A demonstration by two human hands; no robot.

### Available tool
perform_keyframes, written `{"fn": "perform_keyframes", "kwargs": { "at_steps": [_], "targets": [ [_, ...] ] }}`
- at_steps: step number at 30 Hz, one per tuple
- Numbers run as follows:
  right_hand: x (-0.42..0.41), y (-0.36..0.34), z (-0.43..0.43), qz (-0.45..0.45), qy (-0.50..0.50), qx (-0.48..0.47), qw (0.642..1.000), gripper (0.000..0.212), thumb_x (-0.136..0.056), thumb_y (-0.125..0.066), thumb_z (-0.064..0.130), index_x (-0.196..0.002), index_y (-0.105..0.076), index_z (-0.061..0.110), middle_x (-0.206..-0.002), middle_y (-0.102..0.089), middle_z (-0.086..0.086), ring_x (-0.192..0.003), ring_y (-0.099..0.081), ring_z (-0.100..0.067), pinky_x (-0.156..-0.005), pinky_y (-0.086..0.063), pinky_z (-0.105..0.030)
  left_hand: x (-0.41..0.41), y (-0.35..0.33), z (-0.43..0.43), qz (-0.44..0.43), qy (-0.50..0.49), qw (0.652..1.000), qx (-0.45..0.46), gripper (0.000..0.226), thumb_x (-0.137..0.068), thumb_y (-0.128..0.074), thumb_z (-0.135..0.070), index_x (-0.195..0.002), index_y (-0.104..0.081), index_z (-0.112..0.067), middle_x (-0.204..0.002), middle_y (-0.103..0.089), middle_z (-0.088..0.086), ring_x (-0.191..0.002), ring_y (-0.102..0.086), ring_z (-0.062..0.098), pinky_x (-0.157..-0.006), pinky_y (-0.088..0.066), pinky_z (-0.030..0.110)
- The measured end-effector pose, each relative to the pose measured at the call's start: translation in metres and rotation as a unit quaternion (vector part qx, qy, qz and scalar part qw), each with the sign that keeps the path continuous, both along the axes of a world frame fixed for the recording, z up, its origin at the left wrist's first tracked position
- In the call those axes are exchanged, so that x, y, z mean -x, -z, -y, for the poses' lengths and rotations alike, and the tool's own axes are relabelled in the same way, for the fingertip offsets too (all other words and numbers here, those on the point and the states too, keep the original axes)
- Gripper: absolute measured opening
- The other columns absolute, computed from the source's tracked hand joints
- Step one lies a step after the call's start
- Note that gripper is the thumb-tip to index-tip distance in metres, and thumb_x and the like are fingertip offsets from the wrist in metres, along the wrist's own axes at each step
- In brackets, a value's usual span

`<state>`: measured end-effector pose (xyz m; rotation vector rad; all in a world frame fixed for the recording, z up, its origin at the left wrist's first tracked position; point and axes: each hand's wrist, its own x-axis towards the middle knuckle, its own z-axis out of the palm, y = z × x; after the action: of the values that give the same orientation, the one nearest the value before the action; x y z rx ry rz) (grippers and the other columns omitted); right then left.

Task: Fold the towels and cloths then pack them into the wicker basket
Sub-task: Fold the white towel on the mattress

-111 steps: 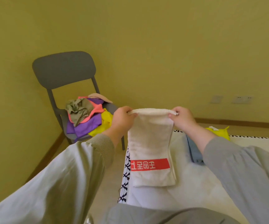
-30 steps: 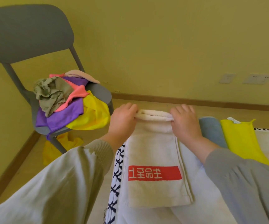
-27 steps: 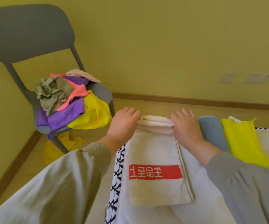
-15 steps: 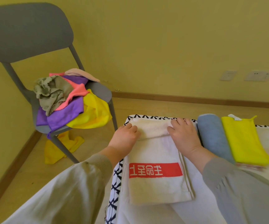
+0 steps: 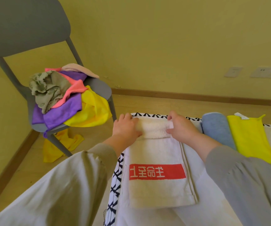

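Observation:
A cream towel with a red printed band lies lengthwise on a white cloth-covered surface. Its far end is turned over into a thick roll. My left hand grips the roll's left end and my right hand grips its right end, fingers curled over it. To the right lie a rolled blue towel and a folded yellow cloth. No wicker basket is in view.
A grey chair at the left holds a heap of unfolded cloths: olive, pink, purple, yellow, beige. Another yellow cloth lies on the wooden floor under it. The wall with sockets runs behind.
The towel was held up in the air, then laid flat on the surface. Both hands have turned its far end over toward me, so the roll has grown thicker.

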<state>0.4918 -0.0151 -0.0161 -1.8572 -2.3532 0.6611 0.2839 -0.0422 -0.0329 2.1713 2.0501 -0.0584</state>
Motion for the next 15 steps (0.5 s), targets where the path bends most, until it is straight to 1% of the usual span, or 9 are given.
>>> {"fn": "perform_keyframes", "kwargs": {
  "at_steps": [2,3,5,7,9,11,12,14,15],
  "targets": [
    [0.002,-0.002,-0.002,0.048,-0.025,0.017,0.998,0.045,-0.087,-0.064,0.016,-0.126,-0.043,0.021,-0.11,-0.051,-0.007,-0.092,-0.053,-0.023,-0.074,-0.043,-0.031,0.003,-0.003,-0.002,0.005,0.014,1.0,0.017,0.059,-0.089,-0.058,-0.047,-0.14,-0.04,-0.023,-0.132,-0.047,0.002,-0.122,-0.037,0.023,-0.102,-0.033,0.038],
    [0.004,-0.003,-0.002,0.075,-0.038,0.011,0.996,0.045,-0.088,-0.062,0.014,-0.129,-0.045,0.022,-0.108,-0.048,-0.006,-0.097,-0.051,-0.025,-0.076,-0.04,-0.03,0.004,-0.006,-0.002,0.006,0.025,1.0,0.008,0.058,-0.088,-0.06,-0.044,-0.139,-0.041,-0.023,-0.13,-0.05,0.001,-0.12,-0.039,0.022,-0.099,-0.034,0.037],
    [0.004,-0.004,0.001,0.086,-0.043,-0.006,0.995,0.041,-0.087,-0.059,0.011,-0.126,-0.051,0.022,-0.101,-0.041,-0.002,-0.105,-0.047,-0.027,-0.078,-0.036,-0.028,0.004,-0.011,0.003,0.004,0.045,0.998,-0.038,0.051,-0.087,-0.063,-0.038,-0.132,-0.047,-0.023,-0.123,-0.055,-0.001,-0.113,-0.043,0.021,-0.093,-0.036,0.033],
    [0.003,-0.006,0.009,0.085,-0.041,-0.045,0.995,0.036,-0.086,-0.059,0.009,-0.12,-0.052,0.021,-0.099,-0.042,0.001,-0.103,-0.044,-0.024,-0.078,-0.032,-0.027,0.004,-0.011,0.009,-0.005,0.063,0.994,-0.086,0.039,-0.086,-0.063,-0.033,-0.122,-0.052,-0.022,-0.115,-0.058,-0.003,-0.105,-0.046,0.02,-0.087,-0.036,0.031],
    [0.001,-0.007,0.02,0.105,-0.074,-0.105,0.986,0.031,-0.084,-0.06,0.007,-0.111,-0.051,0.02,-0.102,-0.049,0.003,-0.1,-0.043,-0.019,-0.079,-0.03,-0.026,0.004,-0.011,0.02,-0.026,0.089,0.988,-0.121,0.03,-0.082,-0.067,-0.024,-0.109,-0.055,-0.02,-0.102,-0.059,-0.002,-0.093,-0.048,0.02,-0.078,-0.038,0.031],
    [-0.002,-0.001,0.032,0.128,-0.123,-0.172,0.969,0.033,-0.075,-0.063,0.0,-0.098,-0.051,0.02,-0.098,-0.052,0.004,-0.095,-0.045,-0.018,-0.078,-0.03,-0.027,0.004,-0.009,0.029,-0.048,0.118,0.982,-0.142,0.037,-0.061,-0.08,-0.012,-0.09,-0.058,-0.018,-0.08,-0.057,-0.001,-0.075,-0.049,0.021,-0.064,-0.039,0.031],
    [-0.004,0.003,0.038,0.136,-0.136,-0.178,0.965,0.038,-0.064,-0.067,-0.005,-0.089,-0.051,0.02,-0.091,-0.053,0.004,-0.087,-0.047,-0.019,-0.073,-0.031,-0.026,0.005,-0.009,0.034,-0.053,0.135,0.978,-0.151,0.043,-0.049,-0.082,-0.006,-0.083,-0.058,-0.017,-0.072,-0.054,-0.001,-0.067,-0.049,0.021,-0.057,-0.039,0.031],
    [-0.008,0.01,0.049,0.137,-0.146,-0.197,0.96,0.049,-0.044,-0.071,-0.01,-0.075,-0.049,0.02,-0.076,-0.049,0.004,-0.071,-0.046,-0.018,-0.063,-0.03,-0.024,0.005,-0.003,0.045,-0.05,0.177,0.967,-0.176,0.05,-0.038,-0.082,0.0,-0.08,-0.059,-0.015,-0.068,-0.051,0.0,-0.062,-0.048,0.021,-0.054,-0.039,0.03],
    [-0.009,0.009,0.054,0.144,-0.149,-0.198,0.958,0.05,-0.04,-0.071,-0.01,-0.073,-0.049,0.02,-0.074,-0.048,0.004,-0.068,-0.046,-0.018,-0.062,-0.03,-0.024,0.004,-0.001,0.05,-0.045,0.199,0.963,-0.175,0.05,-0.038,-0.082,-0.001,-0.081,-0.06,-0.016,-0.069,-0.051,0.0,-0.063,-0.048,0.021,-0.056,-0.04,0.029]
  ]
}}
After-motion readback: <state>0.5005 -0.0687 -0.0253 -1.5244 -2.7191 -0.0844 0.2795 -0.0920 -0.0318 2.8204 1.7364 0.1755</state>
